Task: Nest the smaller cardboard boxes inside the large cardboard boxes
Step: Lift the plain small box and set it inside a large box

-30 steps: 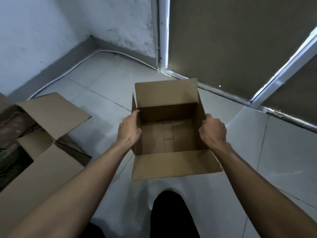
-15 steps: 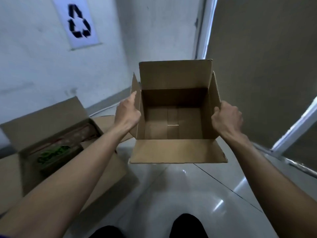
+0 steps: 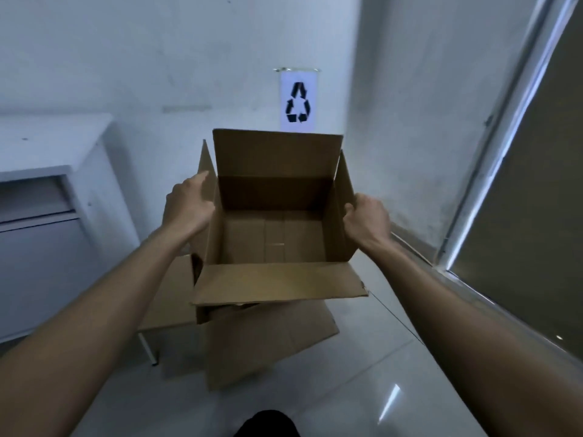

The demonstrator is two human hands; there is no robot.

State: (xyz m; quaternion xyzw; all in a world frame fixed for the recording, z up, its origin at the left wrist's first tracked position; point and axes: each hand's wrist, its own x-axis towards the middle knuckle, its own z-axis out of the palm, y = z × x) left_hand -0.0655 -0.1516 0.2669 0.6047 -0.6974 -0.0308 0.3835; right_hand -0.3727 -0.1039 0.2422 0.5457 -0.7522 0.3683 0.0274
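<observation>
So the small open box (image 3: 273, 238) is up in the air between both hands, right above the big box (image 3: 268, 342) on the floor. Left hand (image 3: 186, 205) is flat against its left wall, right hand (image 3: 367, 220) curled over the right wall's edge.

Matt brown cardboard box (image 3: 274, 234) (corrugated), glossy tiled floor (image 3: 362, 389)

Both forearms are bare, with no sleeves in view. The left hand (image 3: 186, 205) and right hand (image 3: 367, 220) wear nothing. A dark shoe tip (image 3: 268, 424) shows below.
</observation>
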